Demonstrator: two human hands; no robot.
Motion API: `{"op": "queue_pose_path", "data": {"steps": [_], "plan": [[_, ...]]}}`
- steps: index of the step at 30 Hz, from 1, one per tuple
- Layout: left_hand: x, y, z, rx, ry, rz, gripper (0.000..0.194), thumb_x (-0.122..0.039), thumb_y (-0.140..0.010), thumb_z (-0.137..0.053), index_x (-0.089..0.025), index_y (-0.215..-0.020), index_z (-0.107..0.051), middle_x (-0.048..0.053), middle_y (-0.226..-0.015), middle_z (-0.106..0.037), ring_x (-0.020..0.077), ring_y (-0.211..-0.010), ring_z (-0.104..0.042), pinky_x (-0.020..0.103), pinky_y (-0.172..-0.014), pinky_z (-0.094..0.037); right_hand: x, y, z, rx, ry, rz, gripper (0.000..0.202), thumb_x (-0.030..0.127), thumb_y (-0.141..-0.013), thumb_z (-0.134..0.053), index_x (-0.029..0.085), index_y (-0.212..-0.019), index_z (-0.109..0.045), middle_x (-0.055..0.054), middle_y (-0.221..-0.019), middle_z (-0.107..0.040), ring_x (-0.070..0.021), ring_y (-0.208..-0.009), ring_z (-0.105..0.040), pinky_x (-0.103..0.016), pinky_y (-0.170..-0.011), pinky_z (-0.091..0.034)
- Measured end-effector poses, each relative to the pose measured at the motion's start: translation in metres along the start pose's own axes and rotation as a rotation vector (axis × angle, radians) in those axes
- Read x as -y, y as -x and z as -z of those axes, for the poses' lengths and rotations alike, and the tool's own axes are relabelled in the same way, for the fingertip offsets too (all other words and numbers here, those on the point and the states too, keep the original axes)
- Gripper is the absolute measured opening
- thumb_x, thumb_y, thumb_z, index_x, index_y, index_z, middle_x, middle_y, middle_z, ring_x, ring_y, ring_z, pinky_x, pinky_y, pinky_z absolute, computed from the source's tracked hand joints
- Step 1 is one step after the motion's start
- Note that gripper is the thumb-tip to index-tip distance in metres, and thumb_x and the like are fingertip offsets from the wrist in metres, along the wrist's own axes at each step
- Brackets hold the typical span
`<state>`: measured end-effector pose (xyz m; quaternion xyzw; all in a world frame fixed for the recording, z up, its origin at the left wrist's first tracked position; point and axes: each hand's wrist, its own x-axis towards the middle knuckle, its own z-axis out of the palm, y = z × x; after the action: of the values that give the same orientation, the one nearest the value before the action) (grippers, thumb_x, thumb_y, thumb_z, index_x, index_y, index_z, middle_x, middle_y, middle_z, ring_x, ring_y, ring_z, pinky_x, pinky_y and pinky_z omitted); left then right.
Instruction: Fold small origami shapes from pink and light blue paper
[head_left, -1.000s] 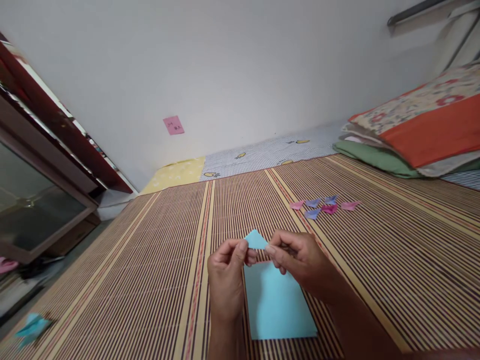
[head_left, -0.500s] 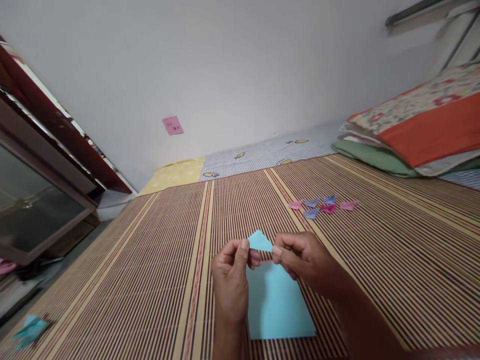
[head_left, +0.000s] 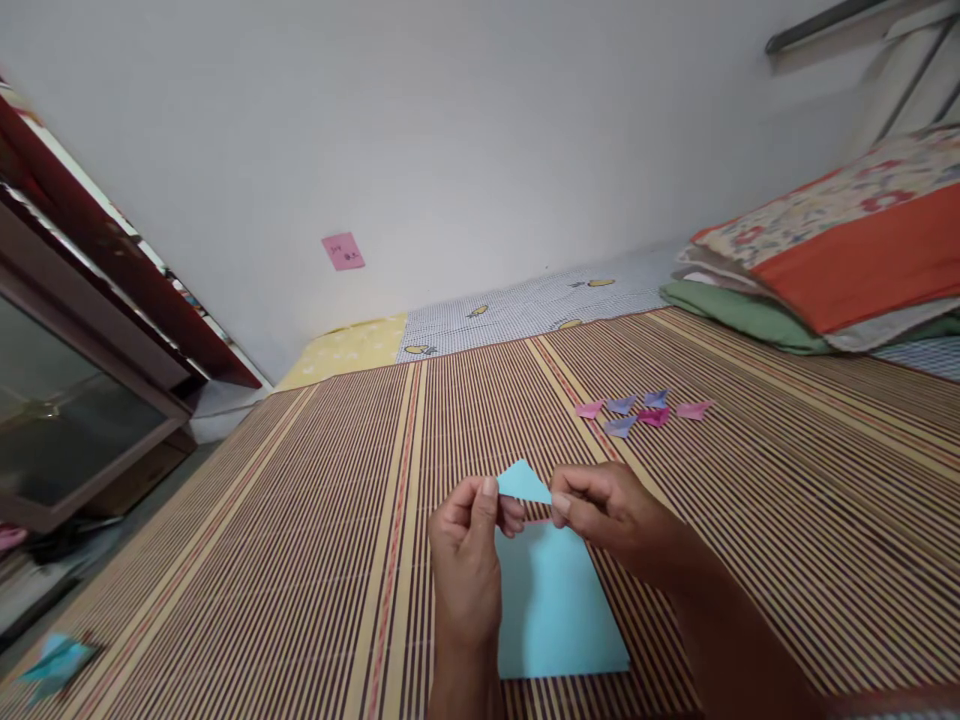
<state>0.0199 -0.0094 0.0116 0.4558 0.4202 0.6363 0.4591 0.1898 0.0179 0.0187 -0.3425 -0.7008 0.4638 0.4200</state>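
A small light-blue paper folded into a triangle [head_left: 524, 483] is held up between both hands, its peak pointing away from me. My left hand [head_left: 468, 540] pinches its left corner between thumb and fingers. At the right corner, the thumb and forefinger of my right hand [head_left: 611, 510] are closed on the paper. Below the hands, a larger light-blue sheet or stack of paper [head_left: 562, 610] lies flat on the striped mat [head_left: 300, 560]; a thin pink edge shows at its far end.
Several small folded pink and purple papers [head_left: 652, 415] sit on the mat beyond my right hand. Crumpled teal paper [head_left: 60, 660] lies at the lower left. Stacked pillows [head_left: 847, 270] stand at the right, and a pink note [head_left: 343, 251] is on the wall.
Both hands have shifted very slightly to the right with the folded paper, whose right corner tilts a little lower. The grip of each hand is the same.
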Motion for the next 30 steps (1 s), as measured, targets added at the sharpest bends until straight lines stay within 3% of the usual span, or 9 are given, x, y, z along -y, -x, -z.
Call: {"op": "queue_pose_path", "data": {"steps": [6, 12, 19, 24, 30], "plan": [[0.0, 0.0, 0.003, -0.072, 0.034, 0.027, 0.029, -0.036, -0.089, -0.071, -0.017, -0.068, -0.065, -0.001, -0.062, -0.063, 0.0122, -0.06, -0.054, 0.025, -0.063, -0.045, 0.0, -0.001, -0.001, -0.014, 0.022, 0.018, 0.025, 0.028, -0.09, -0.052, 0.019, -0.067, -0.055, 0.005, -0.06, -0.044, -0.0112, -0.055, -0.037, -0.026, -0.052, -0.028], [-0.001, -0.004, 0.009, -0.043, 0.042, 0.031, 0.027, -0.035, -0.091, -0.069, -0.016, -0.071, -0.065, 0.0, -0.064, -0.064, 0.012, -0.061, -0.054, 0.024, -0.064, -0.044, -0.003, 0.002, 0.006, 0.051, -0.088, -0.012, 0.027, 0.031, -0.093, -0.052, 0.019, -0.07, -0.055, 0.004, -0.062, -0.048, -0.0122, -0.057, -0.042, -0.026, -0.054, -0.033], [-0.001, -0.006, 0.009, 0.097, 0.099, 0.099, 0.03, -0.037, -0.093, -0.066, -0.016, -0.072, -0.062, 0.0, -0.064, -0.059, 0.0128, -0.064, -0.053, 0.024, -0.067, -0.044, -0.01, -0.005, 0.0, -0.184, -0.154, 0.013, 0.027, 0.041, -0.099, -0.056, 0.019, -0.085, -0.063, 0.003, -0.067, -0.052, -0.0125, -0.059, -0.047, -0.026, -0.054, -0.039], [-0.001, -0.006, 0.006, 0.137, 0.169, 0.144, 0.031, -0.04, -0.091, -0.068, -0.017, -0.072, -0.061, -0.001, -0.064, -0.058, 0.0133, -0.062, -0.051, 0.027, -0.069, -0.049, -0.009, -0.008, -0.008, -0.148, -0.253, 0.027, 0.023, 0.035, -0.096, -0.06, 0.019, -0.109, -0.069, 0.001, -0.07, -0.056, -0.0133, -0.063, -0.055, -0.026, -0.059, -0.048], [0.002, -0.005, 0.004, 0.12, 0.161, 0.128, 0.028, -0.037, -0.091, -0.069, -0.016, -0.073, -0.062, 0.0, -0.064, -0.059, 0.0124, -0.061, -0.051, 0.026, -0.068, -0.05, -0.001, -0.006, -0.012, -0.164, -0.278, -0.026, 0.02, 0.031, -0.088, -0.068, 0.018, -0.104, -0.072, 0.002, -0.072, -0.059, -0.0119, -0.061, -0.055, -0.025, -0.057, -0.047]]}}
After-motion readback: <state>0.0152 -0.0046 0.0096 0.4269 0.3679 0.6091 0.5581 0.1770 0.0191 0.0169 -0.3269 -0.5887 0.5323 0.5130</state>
